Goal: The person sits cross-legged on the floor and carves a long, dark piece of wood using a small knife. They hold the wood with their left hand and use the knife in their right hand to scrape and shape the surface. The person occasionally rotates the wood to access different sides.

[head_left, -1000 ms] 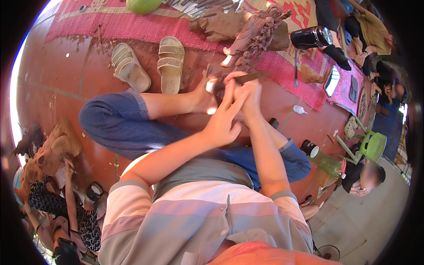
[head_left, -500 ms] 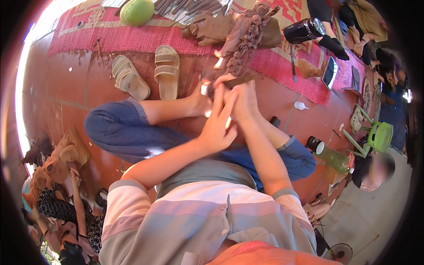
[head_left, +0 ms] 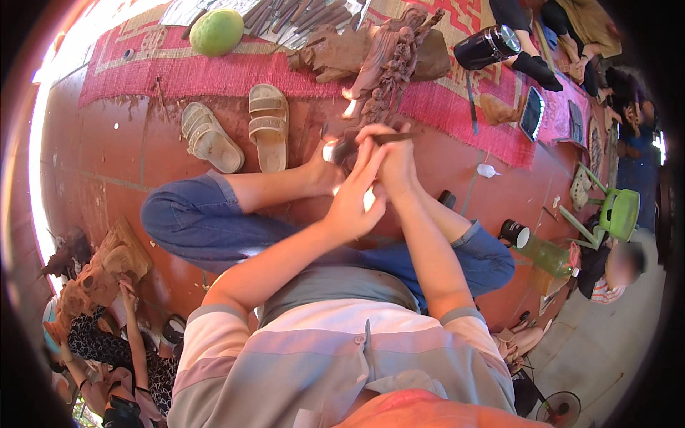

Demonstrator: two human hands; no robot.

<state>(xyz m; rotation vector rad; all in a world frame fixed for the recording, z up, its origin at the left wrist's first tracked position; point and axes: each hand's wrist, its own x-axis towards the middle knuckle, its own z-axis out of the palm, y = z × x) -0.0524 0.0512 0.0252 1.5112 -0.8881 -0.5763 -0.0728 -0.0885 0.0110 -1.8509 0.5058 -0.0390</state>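
Observation:
A brown wooden figure carving [head_left: 389, 60] with intricate detail stands in front of my bare feet. My right hand [head_left: 397, 170] is wrapped round a dark carving chisel [head_left: 398, 136] near the carving's base, one end sticking out to the right. My left hand [head_left: 354, 207] meets it from the left, its long fingers reaching up onto the tool and against the right hand. Between my hands and feet the chisel's working end and the spot it touches are mostly hidden.
Beyond my feet lies a red mat [head_left: 300, 87] with a green fruit [head_left: 217, 33], several carving tools [head_left: 307, 16] and a dark flask [head_left: 487, 47]. Beige sandals [head_left: 269, 128] sit left of the carving. Rightward are a phone [head_left: 532, 114], a green stool [head_left: 618, 214] and a bottle [head_left: 546, 255]. Other people sit at both sides.
My hands stay together on the chisel with hardly any shift. The whole view has tilted slightly, so the sandals and left-hand surroundings appear a little lower.

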